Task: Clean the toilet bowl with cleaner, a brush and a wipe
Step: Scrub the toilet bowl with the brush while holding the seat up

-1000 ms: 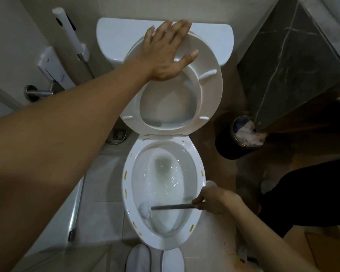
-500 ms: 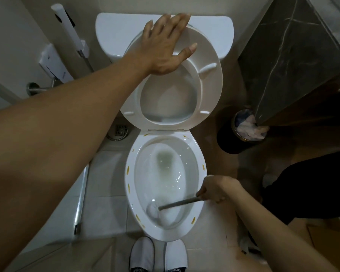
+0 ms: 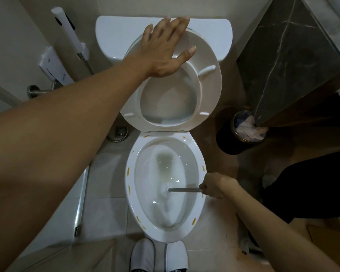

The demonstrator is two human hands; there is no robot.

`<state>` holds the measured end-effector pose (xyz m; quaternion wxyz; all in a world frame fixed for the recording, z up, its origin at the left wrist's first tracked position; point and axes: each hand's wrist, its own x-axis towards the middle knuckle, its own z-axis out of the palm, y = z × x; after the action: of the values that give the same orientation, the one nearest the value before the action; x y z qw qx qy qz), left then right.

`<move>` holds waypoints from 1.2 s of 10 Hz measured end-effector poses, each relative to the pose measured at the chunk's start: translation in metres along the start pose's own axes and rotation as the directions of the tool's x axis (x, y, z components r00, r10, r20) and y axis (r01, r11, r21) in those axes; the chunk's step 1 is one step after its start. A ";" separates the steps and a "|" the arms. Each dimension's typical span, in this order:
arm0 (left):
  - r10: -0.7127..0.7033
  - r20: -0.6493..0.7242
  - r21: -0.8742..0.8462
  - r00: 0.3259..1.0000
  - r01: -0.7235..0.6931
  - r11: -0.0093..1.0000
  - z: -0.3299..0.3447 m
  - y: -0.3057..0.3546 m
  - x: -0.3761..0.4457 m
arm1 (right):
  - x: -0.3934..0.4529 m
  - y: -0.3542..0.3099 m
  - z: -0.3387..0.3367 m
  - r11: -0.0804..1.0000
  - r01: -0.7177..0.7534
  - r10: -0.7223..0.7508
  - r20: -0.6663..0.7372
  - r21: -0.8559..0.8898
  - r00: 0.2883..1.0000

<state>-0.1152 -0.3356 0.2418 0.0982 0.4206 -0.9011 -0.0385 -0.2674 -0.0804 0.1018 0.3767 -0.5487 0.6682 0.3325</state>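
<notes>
Inside bowl (image 3: 196, 218), brush (image 3: 165, 190) has shifted rimward, right hand (image 3: 214, 185) gripping.

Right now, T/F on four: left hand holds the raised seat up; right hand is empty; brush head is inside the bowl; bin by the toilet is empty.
1. The left hand rests flat on the raised seat. True.
2. The right hand is empty. False: it grips the brush by the handle.
3. The brush head is inside the toilet bowl. True.
4. The bin is empty. False: crumpled paper sits in it.
</notes>
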 end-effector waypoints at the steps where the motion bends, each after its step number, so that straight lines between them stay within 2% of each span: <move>1: 0.001 -0.006 0.007 1.000 -0.001 1.000 0.000 0.000 0.000 | -0.012 0.002 -0.011 0.998 0.004 0.000 0.071 -0.055 0.997; 2: -0.005 -0.002 0.004 1.000 0.005 1.000 0.000 0.000 0.000 | -0.016 0.008 -0.024 0.991 0.003 0.014 0.131 -0.130 0.991; 3: 0.000 0.003 -0.011 1.000 0.000 1.000 0.000 0.000 0.000 | -0.010 0.017 -0.026 0.994 -0.033 0.039 0.060 -0.103 0.997; 6: -0.003 -0.004 -0.011 1.000 0.003 1.000 0.000 0.000 0.000 | -0.020 0.016 -0.029 0.993 -0.095 0.100 0.071 -0.066 0.993; 8: -0.004 0.000 -0.012 1.000 0.004 1.000 0.000 0.001 -0.001 | -0.012 0.022 -0.042 0.994 -0.110 0.111 -0.062 0.013 0.992; 9: -0.007 -0.004 -0.014 1.000 0.007 1.000 -0.001 0.001 -0.001 | -0.021 0.016 -0.044 0.996 -0.088 0.089 0.075 -0.015 0.993; 10: -0.008 -0.002 -0.016 1.000 0.008 1.000 0.000 0.000 0.000 | -0.019 0.022 -0.044 0.993 -0.116 0.116 0.077 -0.004 0.990; 11: -0.005 -0.002 -0.012 1.000 0.005 1.000 0.000 0.001 0.000 | 0.001 0.026 -0.041 0.986 -0.151 0.157 -0.101 0.067 0.982; 12: 0.000 -0.005 -0.012 1.000 0.000 1.000 -0.001 0.001 -0.001 | 0.006 0.017 -0.036 0.982 -0.146 0.177 -0.295 0.123 0.939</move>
<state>-0.1151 -0.3348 0.2429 0.1028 0.4202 -0.9006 -0.0427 -0.2893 -0.1113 0.1150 0.2675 -0.5172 0.7768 0.2400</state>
